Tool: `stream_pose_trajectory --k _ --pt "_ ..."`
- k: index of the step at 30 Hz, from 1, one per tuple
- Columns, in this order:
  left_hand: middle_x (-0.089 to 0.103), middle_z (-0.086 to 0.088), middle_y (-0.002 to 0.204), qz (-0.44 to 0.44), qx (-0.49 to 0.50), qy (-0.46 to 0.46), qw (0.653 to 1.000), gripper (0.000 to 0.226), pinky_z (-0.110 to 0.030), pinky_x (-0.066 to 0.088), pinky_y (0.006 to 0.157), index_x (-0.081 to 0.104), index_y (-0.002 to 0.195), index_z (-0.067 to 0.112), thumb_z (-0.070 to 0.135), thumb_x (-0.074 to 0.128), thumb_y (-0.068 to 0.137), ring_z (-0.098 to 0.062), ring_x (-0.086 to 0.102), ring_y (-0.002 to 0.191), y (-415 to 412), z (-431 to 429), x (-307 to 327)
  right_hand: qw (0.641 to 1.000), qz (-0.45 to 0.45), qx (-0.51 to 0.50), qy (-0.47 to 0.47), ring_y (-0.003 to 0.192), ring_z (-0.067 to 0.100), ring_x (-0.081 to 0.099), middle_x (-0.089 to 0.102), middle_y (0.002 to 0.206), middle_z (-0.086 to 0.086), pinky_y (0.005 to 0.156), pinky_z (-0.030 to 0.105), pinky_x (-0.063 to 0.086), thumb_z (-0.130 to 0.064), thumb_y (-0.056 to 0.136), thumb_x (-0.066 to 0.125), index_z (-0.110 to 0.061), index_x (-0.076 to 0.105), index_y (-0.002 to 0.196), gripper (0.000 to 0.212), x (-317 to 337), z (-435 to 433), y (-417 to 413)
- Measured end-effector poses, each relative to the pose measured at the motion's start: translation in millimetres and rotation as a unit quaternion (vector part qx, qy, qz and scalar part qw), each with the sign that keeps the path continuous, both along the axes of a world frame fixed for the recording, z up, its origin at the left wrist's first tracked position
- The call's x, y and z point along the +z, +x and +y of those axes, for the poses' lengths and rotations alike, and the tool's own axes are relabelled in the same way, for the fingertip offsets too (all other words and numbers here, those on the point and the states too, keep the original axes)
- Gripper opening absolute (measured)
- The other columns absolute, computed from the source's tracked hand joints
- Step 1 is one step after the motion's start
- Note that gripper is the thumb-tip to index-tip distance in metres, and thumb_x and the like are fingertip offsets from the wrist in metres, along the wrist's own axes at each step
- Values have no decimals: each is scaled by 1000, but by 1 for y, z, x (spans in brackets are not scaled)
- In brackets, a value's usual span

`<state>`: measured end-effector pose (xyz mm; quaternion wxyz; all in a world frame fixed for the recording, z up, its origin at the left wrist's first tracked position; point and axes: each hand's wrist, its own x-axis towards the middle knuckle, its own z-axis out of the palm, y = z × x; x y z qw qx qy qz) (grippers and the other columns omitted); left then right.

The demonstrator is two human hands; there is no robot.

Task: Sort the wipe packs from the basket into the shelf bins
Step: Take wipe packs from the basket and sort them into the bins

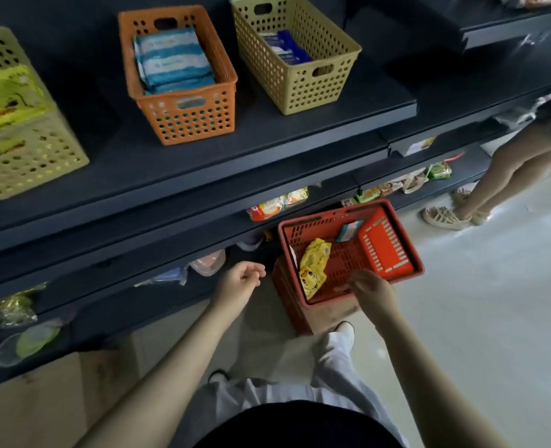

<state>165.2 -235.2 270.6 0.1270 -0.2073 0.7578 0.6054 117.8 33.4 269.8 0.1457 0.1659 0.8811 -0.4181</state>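
A red shopping basket point(393, 250) stands on the floor by the shelf. Inside it lie a yellow wipe pack point(314, 268) on the left and a small white-and-teal pack point(349, 230) at the back. My right hand point(369, 291) hovers over the basket's front edge, fingers loosely spread and empty, just right of the yellow pack. My left hand point(240, 281) hangs to the left of the basket, loosely curled, holding nothing. On the top shelf stand a yellow-green bin point(25, 156) with yellow packs, an orange bin point(190, 121) with blue-striped packs and a tan bin point(303, 88) with dark blue packs.
The dark shelf point(267, 150) juts out above the basket, and lower shelves hold snack packets point(277, 205). Another person's legs and sandals point(448, 216) stand on the floor at the right. A cardboard box point(41, 409) sits at the lower left.
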Motion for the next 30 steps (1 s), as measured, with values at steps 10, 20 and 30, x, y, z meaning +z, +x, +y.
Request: stream_pose_trajectory --k 10,20,30 --pt "67 6 94 -145 111 38 982 23 -28 48 71 62 88 26 9 49 97 -18 64 91 -77 150 -79 991 -90 97 23 90 22 61 71 101 14 79 35 47 -10 90 64 -9 71 107 19 -64 140 -131" --pt "63 -8 124 -220 113 24 969 28 -42 45 104 62 123 10 17 56 96 -22 59 115 -147 204 -222 959 -216 177 49 100 25 62 68 114 13 82 33 45 -20 92 62 -9 68 114 26 -229 175 -212" --pt "46 -6 145 -293 108 -28 949 55 -30 41 92 44 142 24 32 63 92 -25 48 127 -194 188 -324 902 -319 291 4 103 15 60 64 113 -3 89 38 52 -28 91 62 -27 60 116 25 -317 151 -209"
